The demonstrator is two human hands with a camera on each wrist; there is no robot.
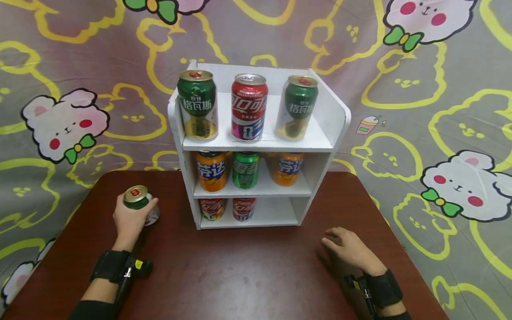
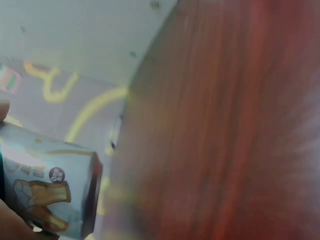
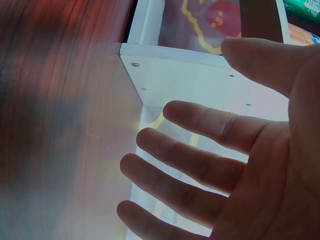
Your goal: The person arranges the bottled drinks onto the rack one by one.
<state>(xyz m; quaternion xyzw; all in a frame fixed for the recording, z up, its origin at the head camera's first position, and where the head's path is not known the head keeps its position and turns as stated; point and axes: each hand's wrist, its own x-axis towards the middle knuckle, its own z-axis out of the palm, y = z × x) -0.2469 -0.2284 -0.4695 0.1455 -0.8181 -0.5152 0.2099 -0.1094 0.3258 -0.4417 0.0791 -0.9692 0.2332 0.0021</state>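
At the table's left side, my left hand (image 1: 130, 218) grips a green-topped drink can (image 1: 136, 198) with a gold lid, fingers on one side and thumb on the other. In the left wrist view the can (image 2: 50, 185) shows a pale lower part with a printed picture, its green part mostly cut off by the frame. My right hand (image 1: 350, 249) is over the table at the right, holding nothing. The right wrist view shows its fingers (image 3: 185, 160) spread and loosely straight, the white shelf (image 3: 185, 75) beyond them.
A white three-tier shelf (image 1: 256, 144) stands at the table's back. Its top carries two green-gold cans and a red cola can (image 1: 249, 106); the middle tier has two orange cans and a green can (image 1: 246, 171); below are two red cans. Patterned cloth (image 1: 400, 133) hangs behind.
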